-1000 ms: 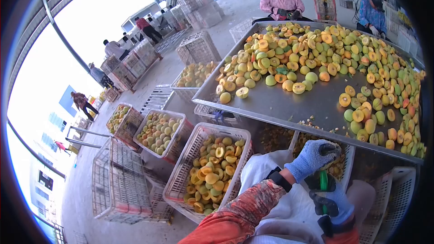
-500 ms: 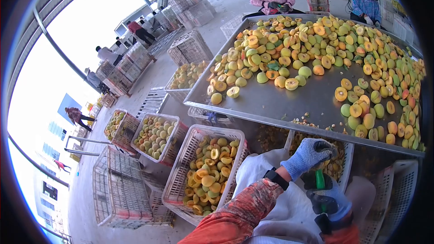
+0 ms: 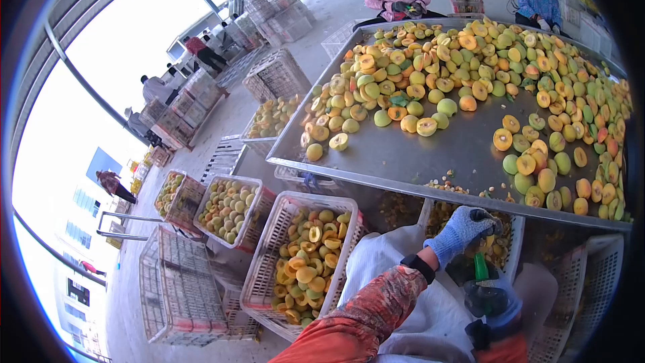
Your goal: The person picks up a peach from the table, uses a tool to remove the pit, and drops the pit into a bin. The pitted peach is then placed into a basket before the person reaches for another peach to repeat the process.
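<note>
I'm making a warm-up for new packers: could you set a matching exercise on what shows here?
1. Tool handle
2. Wristband
3. Metal table
4. Leaf

A. Black, worn below the sleeve
B. Lying among the cut fruit
C. Green, in the right hand
D. Grey, with fruit spread on top

Pairs: 1-C, 2-A, 3-D, 4-B

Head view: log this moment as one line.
left hand: gloved, curled, contents unclear | right hand: grips green-handled tool | metal table: fruit, many halved | white crate: cut fruit inside
</note>
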`<action>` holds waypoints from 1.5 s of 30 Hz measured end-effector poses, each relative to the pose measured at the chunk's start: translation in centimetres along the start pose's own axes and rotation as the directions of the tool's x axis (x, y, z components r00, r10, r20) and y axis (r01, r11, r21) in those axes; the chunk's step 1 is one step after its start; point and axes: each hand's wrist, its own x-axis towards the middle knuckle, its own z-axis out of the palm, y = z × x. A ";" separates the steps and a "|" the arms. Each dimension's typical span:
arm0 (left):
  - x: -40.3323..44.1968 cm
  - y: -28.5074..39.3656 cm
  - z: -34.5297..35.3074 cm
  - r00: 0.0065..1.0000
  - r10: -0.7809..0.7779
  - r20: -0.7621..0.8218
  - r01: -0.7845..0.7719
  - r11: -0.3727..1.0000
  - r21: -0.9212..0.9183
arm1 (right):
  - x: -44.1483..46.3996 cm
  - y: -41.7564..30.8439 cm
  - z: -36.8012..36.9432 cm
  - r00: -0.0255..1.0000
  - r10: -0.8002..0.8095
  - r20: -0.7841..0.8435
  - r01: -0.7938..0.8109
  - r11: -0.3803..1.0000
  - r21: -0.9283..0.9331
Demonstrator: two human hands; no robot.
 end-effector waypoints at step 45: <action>-7.4 -0.8 -0.7 0.992 0.066 -0.112 -0.126 0.702 -0.701 | 3.7 4.2 2.6 0.985 -0.074 -0.158 0.117 0.951 0.287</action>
